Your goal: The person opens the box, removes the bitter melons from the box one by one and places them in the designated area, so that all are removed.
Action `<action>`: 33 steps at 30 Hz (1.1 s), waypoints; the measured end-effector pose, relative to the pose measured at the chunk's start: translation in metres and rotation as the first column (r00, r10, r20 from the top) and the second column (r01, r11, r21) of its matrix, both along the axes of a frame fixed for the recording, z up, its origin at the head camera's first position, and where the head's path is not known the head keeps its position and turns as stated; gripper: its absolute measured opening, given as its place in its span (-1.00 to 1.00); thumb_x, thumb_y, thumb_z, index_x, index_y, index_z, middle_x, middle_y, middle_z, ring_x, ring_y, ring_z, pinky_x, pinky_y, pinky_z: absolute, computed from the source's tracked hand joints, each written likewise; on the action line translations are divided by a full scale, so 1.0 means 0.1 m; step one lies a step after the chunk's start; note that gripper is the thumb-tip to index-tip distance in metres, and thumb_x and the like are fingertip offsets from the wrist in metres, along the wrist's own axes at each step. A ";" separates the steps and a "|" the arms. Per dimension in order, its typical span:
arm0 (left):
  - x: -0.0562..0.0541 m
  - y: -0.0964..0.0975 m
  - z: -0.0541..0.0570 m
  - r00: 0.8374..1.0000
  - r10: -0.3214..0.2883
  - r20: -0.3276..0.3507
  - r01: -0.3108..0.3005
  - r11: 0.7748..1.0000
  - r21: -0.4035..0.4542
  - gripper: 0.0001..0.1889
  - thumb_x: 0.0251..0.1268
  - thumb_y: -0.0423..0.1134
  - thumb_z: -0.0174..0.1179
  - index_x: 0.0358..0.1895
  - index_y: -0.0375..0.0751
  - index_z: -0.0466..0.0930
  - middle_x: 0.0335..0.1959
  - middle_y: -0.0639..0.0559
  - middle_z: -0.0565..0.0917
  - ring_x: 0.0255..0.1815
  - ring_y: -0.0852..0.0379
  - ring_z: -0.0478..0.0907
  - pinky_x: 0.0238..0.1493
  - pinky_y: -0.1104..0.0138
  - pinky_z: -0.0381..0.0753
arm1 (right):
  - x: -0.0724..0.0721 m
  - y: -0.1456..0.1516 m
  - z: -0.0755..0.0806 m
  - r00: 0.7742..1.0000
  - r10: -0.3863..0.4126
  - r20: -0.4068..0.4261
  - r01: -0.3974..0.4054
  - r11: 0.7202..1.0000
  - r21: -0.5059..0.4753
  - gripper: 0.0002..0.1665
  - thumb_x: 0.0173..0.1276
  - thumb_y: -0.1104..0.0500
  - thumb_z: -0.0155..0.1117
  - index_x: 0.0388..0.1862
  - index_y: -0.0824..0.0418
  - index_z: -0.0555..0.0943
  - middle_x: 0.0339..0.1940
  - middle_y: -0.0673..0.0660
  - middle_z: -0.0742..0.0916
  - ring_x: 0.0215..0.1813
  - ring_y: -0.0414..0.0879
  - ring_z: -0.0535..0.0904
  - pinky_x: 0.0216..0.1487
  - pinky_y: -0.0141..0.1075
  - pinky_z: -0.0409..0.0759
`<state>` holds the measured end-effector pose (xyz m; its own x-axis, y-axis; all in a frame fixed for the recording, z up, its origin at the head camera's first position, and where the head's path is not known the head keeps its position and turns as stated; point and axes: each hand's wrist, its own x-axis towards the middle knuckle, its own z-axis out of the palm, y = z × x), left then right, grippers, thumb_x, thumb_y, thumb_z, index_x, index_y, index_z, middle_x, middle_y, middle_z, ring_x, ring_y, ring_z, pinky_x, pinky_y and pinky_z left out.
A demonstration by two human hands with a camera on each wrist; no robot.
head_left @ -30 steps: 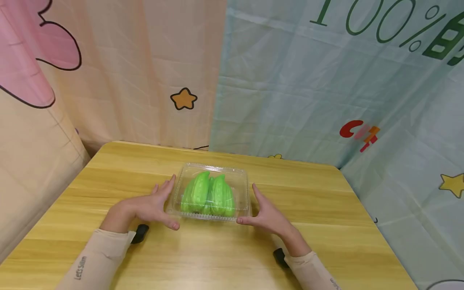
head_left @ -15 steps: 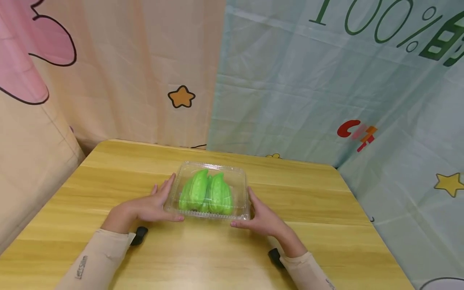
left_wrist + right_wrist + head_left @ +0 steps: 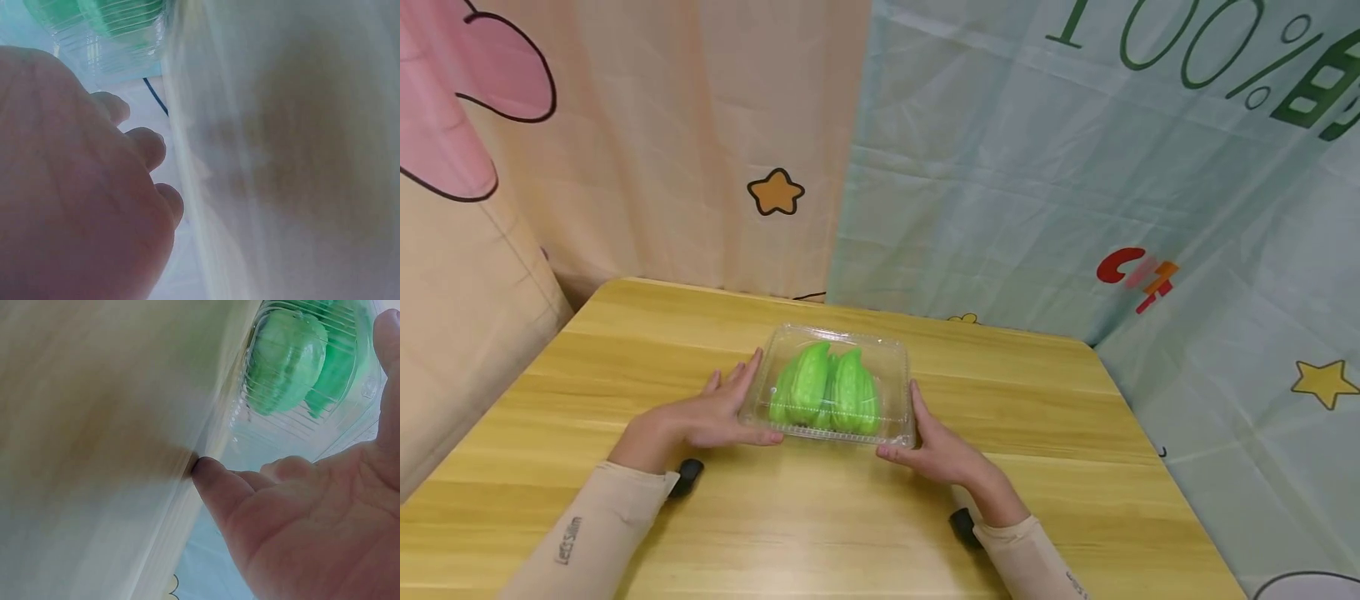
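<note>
A clear plastic clamshell box (image 3: 893, 379) stands at the middle of the wooden table with its lid down. Through the lid show bright green, ridged fruits (image 3: 808, 387) with pointed tips, shaped like star fruit. My left hand (image 3: 696, 421) lies along the box's left side, fingers stretched up the side and thumb across the front left corner. The right hand (image 3: 951, 450) mirrors it on the right, thumb at the front right corner. In the right wrist view the palm (image 3: 312, 519) faces the box, with a fingertip right at the tabletop. The left wrist view shows the fingertips (image 3: 147, 147) below the box.
The wooden table (image 3: 820, 533) has rounded far corners. Printed curtains (image 3: 970, 192) hang behind it and on both sides. Black devices, one by each wrist, are the left wrist camera (image 3: 687, 477) and the right one (image 3: 964, 528).
Both hands have closed in on the box from its sides, the right one moving left, and the thumbs have come to its front corners. The box keeps nearly the same place on the table.
</note>
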<state>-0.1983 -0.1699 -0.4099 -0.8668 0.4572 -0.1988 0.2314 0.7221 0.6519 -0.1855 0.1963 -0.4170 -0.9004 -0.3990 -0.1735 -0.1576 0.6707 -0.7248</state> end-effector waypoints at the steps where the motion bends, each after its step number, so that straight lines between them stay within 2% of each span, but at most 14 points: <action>1: 0.00 0.01 0.00 1.000 0.003 -0.008 -0.003 1.000 -0.010 0.38 0.15 0.39 0.30 0.57 -0.04 -0.69 0.59 -0.41 -0.39 0.47 -0.59 -0.55 0.25 -0.51 -0.36 | 0.00 0.01 -0.01 1.000 0.002 -0.004 -0.002 1.000 -0.004 0.42 0.29 -0.28 0.40 0.66 0.09 -0.42 0.65 0.25 -0.05 0.57 0.20 0.06 0.47 0.11 0.15; 6: 0.02 0.02 0.03 0.999 -0.003 -0.044 0.002 1.000 -0.028 0.36 0.16 0.42 0.25 0.59 -0.16 -0.62 0.60 -0.41 -0.34 0.53 -0.47 -0.50 0.33 -0.42 -0.42 | -0.03 0.06 -0.02 0.999 0.038 -0.006 -0.039 0.999 -0.021 0.41 0.31 -0.24 0.41 0.65 0.07 -0.43 0.66 0.19 -0.11 0.60 0.14 -0.06 0.51 0.07 0.05; 10: 0.03 0.02 0.04 0.998 -0.011 -0.054 0.009 0.999 -0.039 0.35 0.17 0.44 0.22 0.59 -0.22 -0.59 0.60 -0.39 -0.33 0.57 -0.38 -0.46 0.39 -0.32 -0.49 | -0.04 0.10 -0.01 0.997 0.077 0.023 -0.077 0.997 -0.022 0.35 0.37 -0.25 0.33 0.63 0.02 -0.47 0.65 0.13 -0.20 0.62 0.09 -0.17 0.53 0.05 -0.04; 13: 0.04 0.03 0.05 0.999 -0.009 -0.040 0.007 0.999 -0.049 0.35 0.18 0.45 0.20 0.59 -0.20 -0.60 0.60 -0.40 -0.34 0.56 -0.40 -0.49 0.38 -0.34 -0.48 | -0.04 0.11 0.00 0.995 0.084 0.049 -0.083 0.996 -0.025 0.31 0.41 -0.27 0.27 0.62 -0.01 -0.49 0.65 0.12 -0.23 0.62 0.09 -0.20 0.54 0.05 -0.07; 18: 0.03 0.03 0.05 0.999 -0.008 -0.034 0.006 0.998 -0.064 0.34 0.18 0.46 0.19 0.59 -0.19 -0.61 0.60 -0.40 -0.35 0.55 -0.41 -0.50 0.38 -0.34 -0.47 | -0.02 0.08 0.02 0.989 0.098 0.114 -0.096 0.995 -0.027 0.28 0.48 -0.30 0.13 0.58 0.06 -0.61 0.62 0.15 -0.35 0.61 0.11 -0.25 0.54 0.06 -0.10; 22: 0.03 0.04 0.05 0.999 -0.008 -0.034 0.006 0.997 -0.071 0.33 0.19 0.46 0.17 0.59 -0.20 -0.61 0.60 -0.39 -0.36 0.56 -0.38 -0.50 0.40 -0.31 -0.48 | 0.02 0.05 0.03 0.982 0.110 0.155 -0.106 0.994 -0.032 0.18 0.59 -0.24 -0.04 0.53 0.10 -0.70 0.58 0.13 -0.47 0.61 0.13 -0.32 0.54 0.09 -0.16; 27: 0.04 0.04 0.05 1.000 -0.001 -0.029 -0.002 0.997 -0.074 0.33 0.20 0.47 0.16 0.59 -0.21 -0.60 0.60 -0.38 -0.37 0.56 -0.38 -0.51 0.40 -0.31 -0.48 | 0.04 0.03 0.04 0.983 0.119 0.143 -0.114 0.993 -0.045 0.02 0.68 -0.13 -0.21 0.52 0.15 -0.71 0.56 0.14 -0.52 0.60 0.15 -0.39 0.53 0.12 -0.21; 33: 0.04 0.04 0.06 0.999 -0.011 -0.037 0.009 0.998 -0.065 0.32 0.21 0.47 0.14 0.59 -0.25 -0.58 0.61 -0.37 -0.36 0.58 -0.34 -0.48 0.42 -0.27 -0.49 | 0.05 0.04 0.06 0.987 0.130 0.096 -0.131 0.991 0.005 -0.07 0.70 -0.09 -0.30 0.53 0.21 -0.66 0.57 0.21 -0.49 0.59 0.12 -0.42 0.53 0.07 -0.24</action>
